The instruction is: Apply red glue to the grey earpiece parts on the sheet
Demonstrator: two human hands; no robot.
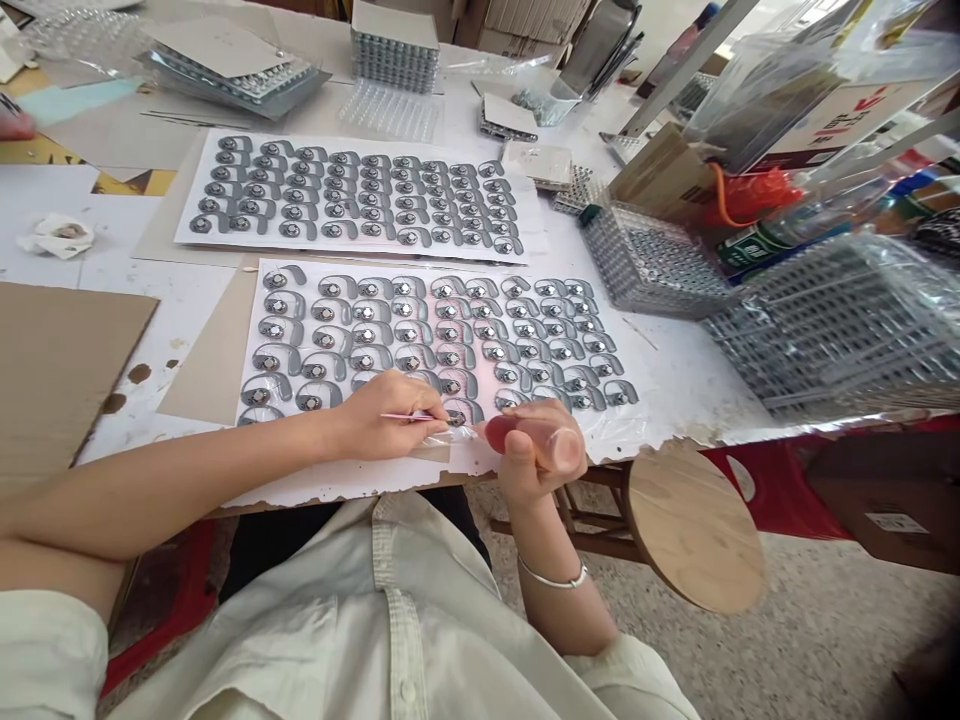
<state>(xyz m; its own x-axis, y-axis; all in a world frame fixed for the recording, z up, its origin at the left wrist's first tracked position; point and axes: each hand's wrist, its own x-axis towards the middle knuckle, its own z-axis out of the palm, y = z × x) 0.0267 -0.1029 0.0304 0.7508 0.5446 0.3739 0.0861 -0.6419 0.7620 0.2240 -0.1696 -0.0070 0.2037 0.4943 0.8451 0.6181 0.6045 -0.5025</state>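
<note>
Glossy grey plastic pieces [450, 335] on matt white paper sheet [420, 272], smooth wooden stool [694, 525] — matt brown cardboard [52, 360]

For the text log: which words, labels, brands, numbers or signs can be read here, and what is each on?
No text can be read with certainty.
White box: red print, blurred and partly hidden.
Carton on the floor: white label, too small to read.
Bottle: green label, blurred.
</note>
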